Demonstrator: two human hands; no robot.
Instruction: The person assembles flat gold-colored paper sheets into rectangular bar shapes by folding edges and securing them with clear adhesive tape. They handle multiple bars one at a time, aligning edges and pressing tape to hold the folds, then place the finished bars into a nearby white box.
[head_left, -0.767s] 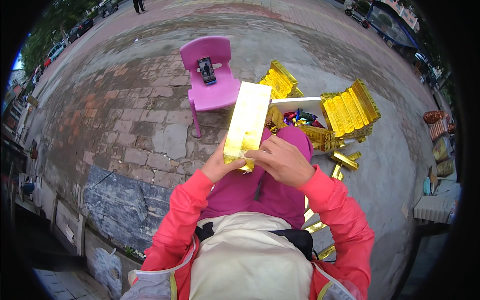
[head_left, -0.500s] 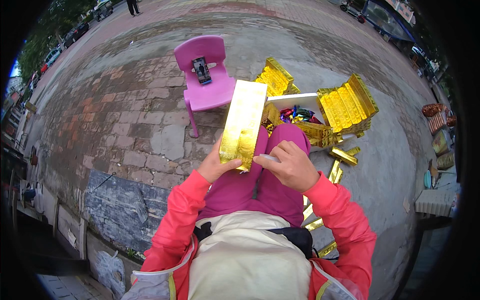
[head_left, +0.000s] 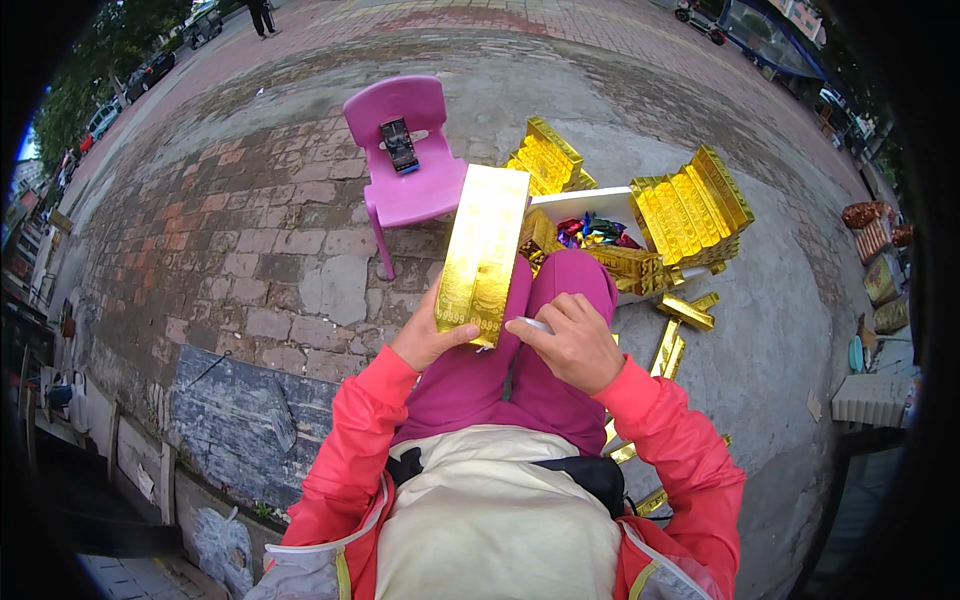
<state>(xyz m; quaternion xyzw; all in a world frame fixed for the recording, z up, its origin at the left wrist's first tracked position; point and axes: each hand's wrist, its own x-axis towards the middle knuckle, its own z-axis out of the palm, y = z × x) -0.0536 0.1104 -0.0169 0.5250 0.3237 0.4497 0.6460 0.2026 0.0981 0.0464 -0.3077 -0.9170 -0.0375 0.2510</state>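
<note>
1 long gold box (head_left: 485,245) is held over the person's lap, nearer the body than the pink chair (head_left: 405,195) and slightly to its right. The box could tip or slip if the left hand (head_left: 425,335) loosens, since only the near end is held; a hard push from the right could dent it. That left hand clasps the end farthest from the chair, thumb pressed on it, so most of the box reaches beyond the grip. The right hand (head_left: 575,345), right of the chair and nearer the body, pinches a small pale piece (head_left: 537,325) just beside the box; whether they touch, I cannot tell.
</note>
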